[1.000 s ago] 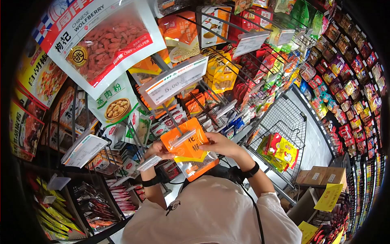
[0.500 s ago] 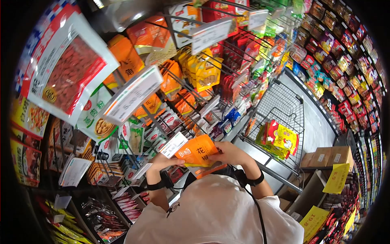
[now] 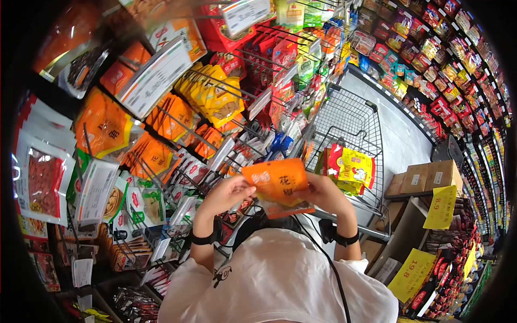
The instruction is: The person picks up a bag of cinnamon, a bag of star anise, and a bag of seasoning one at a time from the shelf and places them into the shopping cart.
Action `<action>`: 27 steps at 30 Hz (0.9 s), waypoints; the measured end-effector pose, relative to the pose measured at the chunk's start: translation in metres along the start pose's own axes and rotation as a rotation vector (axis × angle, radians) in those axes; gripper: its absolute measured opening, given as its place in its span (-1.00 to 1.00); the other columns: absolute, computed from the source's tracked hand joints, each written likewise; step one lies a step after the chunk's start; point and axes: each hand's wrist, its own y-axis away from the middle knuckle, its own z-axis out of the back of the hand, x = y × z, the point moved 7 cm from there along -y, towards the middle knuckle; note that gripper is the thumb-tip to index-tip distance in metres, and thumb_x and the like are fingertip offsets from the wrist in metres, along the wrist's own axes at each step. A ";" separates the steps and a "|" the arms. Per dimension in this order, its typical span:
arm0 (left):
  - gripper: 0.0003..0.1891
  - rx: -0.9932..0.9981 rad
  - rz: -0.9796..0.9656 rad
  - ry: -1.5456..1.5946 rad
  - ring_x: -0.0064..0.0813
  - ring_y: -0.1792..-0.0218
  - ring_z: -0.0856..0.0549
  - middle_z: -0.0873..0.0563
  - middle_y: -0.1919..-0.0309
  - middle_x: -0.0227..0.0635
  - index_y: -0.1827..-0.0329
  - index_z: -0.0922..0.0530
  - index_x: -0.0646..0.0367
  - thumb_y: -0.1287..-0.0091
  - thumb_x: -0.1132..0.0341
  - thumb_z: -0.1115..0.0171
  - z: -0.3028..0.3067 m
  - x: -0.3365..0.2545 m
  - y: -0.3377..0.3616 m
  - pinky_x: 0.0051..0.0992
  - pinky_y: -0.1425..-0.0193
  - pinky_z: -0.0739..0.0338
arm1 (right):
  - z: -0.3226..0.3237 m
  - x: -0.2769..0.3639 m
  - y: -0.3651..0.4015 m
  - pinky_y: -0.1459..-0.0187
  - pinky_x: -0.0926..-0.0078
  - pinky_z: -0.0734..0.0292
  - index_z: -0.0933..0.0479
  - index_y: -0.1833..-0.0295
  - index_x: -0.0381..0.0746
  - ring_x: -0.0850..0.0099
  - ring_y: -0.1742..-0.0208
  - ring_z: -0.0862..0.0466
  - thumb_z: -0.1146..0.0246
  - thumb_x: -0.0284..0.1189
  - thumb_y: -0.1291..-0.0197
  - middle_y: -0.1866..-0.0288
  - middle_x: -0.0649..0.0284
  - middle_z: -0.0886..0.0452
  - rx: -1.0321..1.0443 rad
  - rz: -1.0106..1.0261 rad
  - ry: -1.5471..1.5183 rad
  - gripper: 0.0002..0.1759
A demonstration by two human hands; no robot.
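We hold the orange packet [image 3: 277,182] between left hand [image 3: 229,194] and right hand [image 3: 323,195], fingers pinching its edges, beside the cart [image 3: 350,121].

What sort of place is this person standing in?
Most likely a supermarket aisle: rows of hanging packets with price tags, a wire shopping cart alongside, and yellow price signs. The left hand and right hand hold an orange packet.
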 end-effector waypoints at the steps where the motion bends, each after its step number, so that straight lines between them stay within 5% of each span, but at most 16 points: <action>1: -0.56 -0.022 -0.037 -0.006 -0.52 0.07 -0.59 -0.54 0.02 -0.20 -0.20 -0.30 0.30 -0.34 0.31 -0.16 -0.002 -0.008 -0.014 -0.49 0.06 -0.55 | 0.013 -0.018 -0.002 0.23 0.56 -0.50 -0.47 -0.01 -0.31 0.57 0.32 -0.60 -0.30 -0.51 -0.08 0.33 0.21 -0.64 -0.063 0.028 -0.054 -0.65; 4: -0.38 -0.054 -0.145 -0.066 -0.38 -0.13 -0.50 -0.36 -0.22 -0.10 -0.36 -0.11 0.22 -0.32 0.27 -0.18 -0.023 -0.043 -0.062 -0.40 -0.07 -0.51 | 0.062 -0.035 -0.005 0.25 0.57 -0.51 -0.46 -0.01 -0.33 0.60 0.29 -0.60 -0.28 -0.49 -0.14 0.33 0.23 -0.63 -0.259 0.027 -0.233 -0.67; 6: -0.29 -0.018 -0.209 -0.163 -0.30 -0.25 -0.40 -0.23 -0.32 -0.05 -0.42 0.01 0.17 -0.32 0.25 -0.19 -0.037 -0.070 -0.097 -0.33 -0.15 -0.46 | 0.100 -0.034 -0.007 0.30 0.56 -0.51 -0.44 -0.03 -0.34 0.58 0.32 -0.60 -0.27 -0.49 -0.13 0.31 0.20 -0.64 -0.417 0.004 -0.064 -0.65; 12: -0.38 0.206 -0.128 -0.052 -0.39 -0.28 -0.32 -0.28 -0.28 -0.16 -0.41 -0.04 0.17 -0.40 0.13 -0.04 -0.077 -0.074 -0.228 -0.33 -0.26 -0.33 | 0.162 -0.065 -0.058 0.31 0.43 -0.52 -0.46 0.03 -0.34 0.27 0.36 -0.67 -0.27 -0.42 -0.06 0.34 0.02 -0.64 -0.685 0.036 0.156 -0.64; 17: -0.39 0.171 0.254 0.236 -0.49 -0.17 -0.36 -0.37 -0.19 -0.42 -0.30 -0.25 -0.01 -0.35 -0.22 0.12 -0.105 -0.013 -0.291 -0.36 -0.15 -0.31 | 0.152 -0.174 -0.126 0.30 0.05 -0.50 -0.41 0.24 -0.38 -0.16 0.28 -0.59 -0.14 -0.37 -0.10 0.37 -0.24 -0.57 -0.638 -0.107 0.284 -0.75; 24: -0.37 0.144 0.577 0.113 -0.43 -0.14 -0.41 -0.41 -0.20 -0.37 -0.34 -0.23 -0.14 -0.32 -0.29 0.20 -0.098 0.110 -0.332 -0.25 -0.10 -0.32 | 0.116 -0.277 -0.163 0.22 0.17 -0.57 -0.56 0.07 -0.31 -0.02 0.15 -0.63 -0.28 -0.32 0.00 0.20 -0.09 -0.62 -0.180 -0.245 0.428 -0.62; 27: -0.38 0.065 0.624 0.096 -0.43 -0.17 -0.40 -0.41 -0.20 -0.38 -0.36 -0.22 -0.16 -0.34 -0.28 0.24 -0.093 0.126 -0.337 -0.24 -0.12 -0.32 | 0.102 -0.337 -0.176 0.19 0.17 -0.58 -0.58 0.12 -0.16 0.07 0.20 -0.66 -0.29 -0.27 0.04 0.27 0.00 -0.64 -0.282 -0.342 0.535 -0.66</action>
